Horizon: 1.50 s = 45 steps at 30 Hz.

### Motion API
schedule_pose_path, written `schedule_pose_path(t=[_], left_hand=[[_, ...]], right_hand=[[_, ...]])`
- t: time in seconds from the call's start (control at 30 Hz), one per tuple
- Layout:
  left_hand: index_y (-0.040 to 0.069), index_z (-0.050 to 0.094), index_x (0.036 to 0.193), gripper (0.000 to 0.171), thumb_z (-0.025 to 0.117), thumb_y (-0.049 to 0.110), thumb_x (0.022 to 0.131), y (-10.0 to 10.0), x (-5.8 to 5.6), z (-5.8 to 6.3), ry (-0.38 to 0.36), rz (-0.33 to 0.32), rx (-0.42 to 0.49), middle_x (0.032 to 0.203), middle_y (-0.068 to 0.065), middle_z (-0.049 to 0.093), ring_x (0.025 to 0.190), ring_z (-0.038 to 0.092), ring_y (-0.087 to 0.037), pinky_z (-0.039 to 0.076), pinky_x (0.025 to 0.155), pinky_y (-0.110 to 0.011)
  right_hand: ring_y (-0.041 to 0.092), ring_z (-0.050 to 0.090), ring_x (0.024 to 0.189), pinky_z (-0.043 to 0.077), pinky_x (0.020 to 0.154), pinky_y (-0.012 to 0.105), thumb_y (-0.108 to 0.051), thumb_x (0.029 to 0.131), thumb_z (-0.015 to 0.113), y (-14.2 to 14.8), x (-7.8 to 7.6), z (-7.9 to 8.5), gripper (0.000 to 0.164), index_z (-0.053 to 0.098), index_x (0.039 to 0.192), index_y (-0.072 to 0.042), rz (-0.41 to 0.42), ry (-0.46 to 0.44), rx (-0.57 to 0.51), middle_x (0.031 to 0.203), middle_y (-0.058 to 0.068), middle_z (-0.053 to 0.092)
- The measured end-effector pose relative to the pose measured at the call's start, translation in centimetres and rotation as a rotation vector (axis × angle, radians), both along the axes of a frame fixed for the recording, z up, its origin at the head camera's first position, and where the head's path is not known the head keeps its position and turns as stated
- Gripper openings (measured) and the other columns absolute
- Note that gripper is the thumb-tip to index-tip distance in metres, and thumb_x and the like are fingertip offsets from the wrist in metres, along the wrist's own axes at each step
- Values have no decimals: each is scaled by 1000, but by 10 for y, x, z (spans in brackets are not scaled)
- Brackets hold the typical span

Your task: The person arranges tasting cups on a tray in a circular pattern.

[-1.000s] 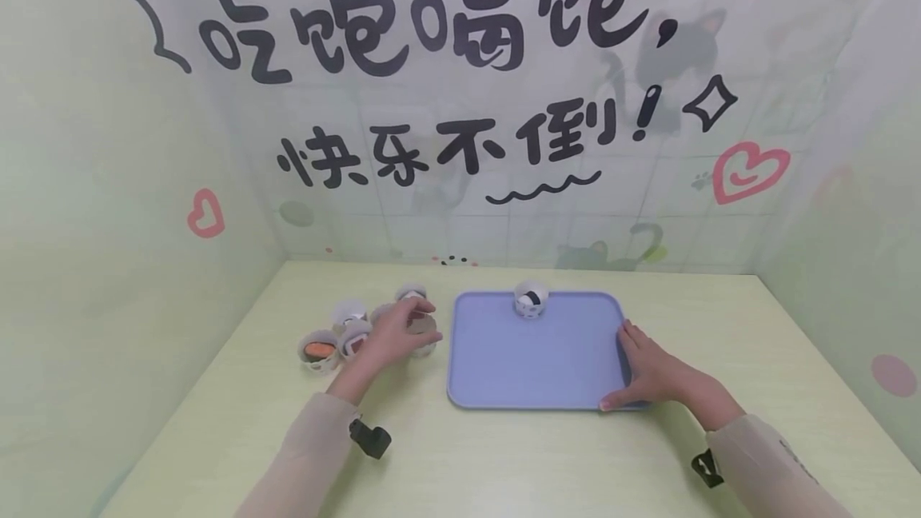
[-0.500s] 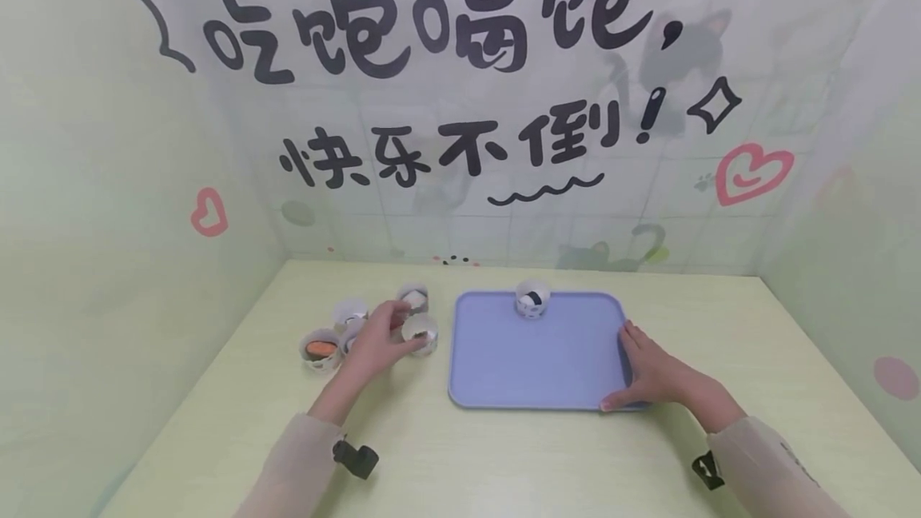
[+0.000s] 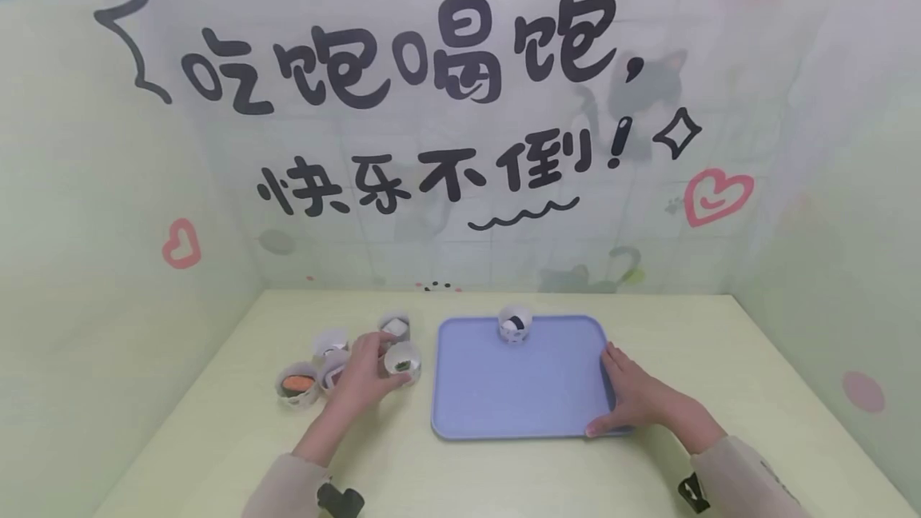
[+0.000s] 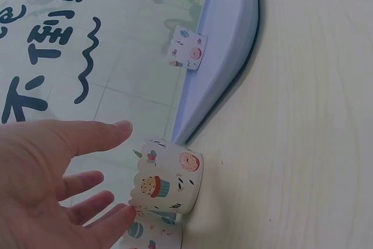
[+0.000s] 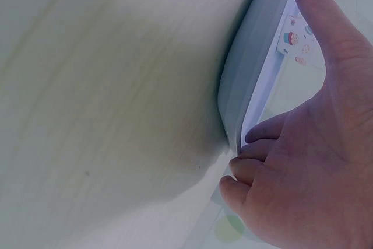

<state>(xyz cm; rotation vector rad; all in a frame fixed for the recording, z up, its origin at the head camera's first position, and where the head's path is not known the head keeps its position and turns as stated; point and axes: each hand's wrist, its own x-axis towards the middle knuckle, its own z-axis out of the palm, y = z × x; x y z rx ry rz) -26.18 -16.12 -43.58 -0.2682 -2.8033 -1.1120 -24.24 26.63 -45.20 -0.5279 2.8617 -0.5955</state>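
My left hand (image 3: 367, 374) reaches around a white paper cup (image 3: 402, 362) with a small dark and green item inside. In the left wrist view its thumb and fingers are spread beside the patterned cup (image 4: 169, 176), not closed round it. My right hand (image 3: 640, 398) rests against the right side of the blue tray (image 3: 504, 406), fingers along the edge and thumb at the front rim. On the tray's back edge stands a cup with a rice ball (image 3: 514, 324) wrapped in a black strip.
More paper cups cluster left of the tray: one with an orange-topped sushi piece (image 3: 297, 384), one with a red and white piece (image 3: 333, 374), one with a white piece (image 3: 394, 328), and a pale cup (image 3: 330, 344). A printed wall (image 3: 446, 254) closes the back of the table.
My left hand has shifted left and back from over the cups, so the nearest cup shows more fully. The right hand stays at the tray. The head view has tilted upward slightly.
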Motion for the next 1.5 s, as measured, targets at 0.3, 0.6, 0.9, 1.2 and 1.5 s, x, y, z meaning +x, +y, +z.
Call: schedule_pose_path(t=[0.3, 0.6, 0.9, 1.2, 1.5], left_hand=[[-1, 49, 137, 66, 81, 13, 81, 13, -6, -7, 6, 17, 53, 131, -24, 46, 115, 55, -35, 53, 99, -50], [-3, 47, 138, 66, 80, 12, 82, 16, -7, -11, 23, -23, 22, 135, -23, 51, 118, 58, -38, 53, 100, -49], [-3, 49, 136, 65, 81, 8, 81, 20, -18, -7, -4, -23, 1, 135, -25, 57, 111, 64, -38, 56, 96, -48], [-2, 48, 136, 65, 80, 11, 82, 24, -24, -1, -73, -13, -97, 139, -23, 56, 128, 55, -39, 47, 107, -53], [-1, 41, 145, 70, 76, 12, 87, 32, -29, -3, -175, -11, -198, 145, -24, 50, 132, 52, -40, 46, 109, -54]], right_hand=[[63, 15, 142, 22, 116, 70, -50, 66, 89, -1, 0, 8, 130, 17, 145, 25, -1, -5, -11, 153, 47, 11], [63, 16, 141, 22, 115, 71, -53, 65, 88, -1, 0, 3, 132, 18, 145, 25, 6, -10, -11, 153, 47, 11], [63, 18, 140, 24, 115, 70, -49, 65, 90, -1, 0, 5, 129, 20, 143, 26, 10, 28, 5, 151, 49, 14], [63, 17, 141, 23, 116, 69, -51, 66, 89, -1, -1, 5, 130, 19, 144, 25, 14, 18, 5, 152, 48, 12], [63, 18, 141, 24, 115, 70, -49, 65, 90, -1, -1, 3, 129, 20, 143, 26, 7, 22, 4, 151, 48, 13]])
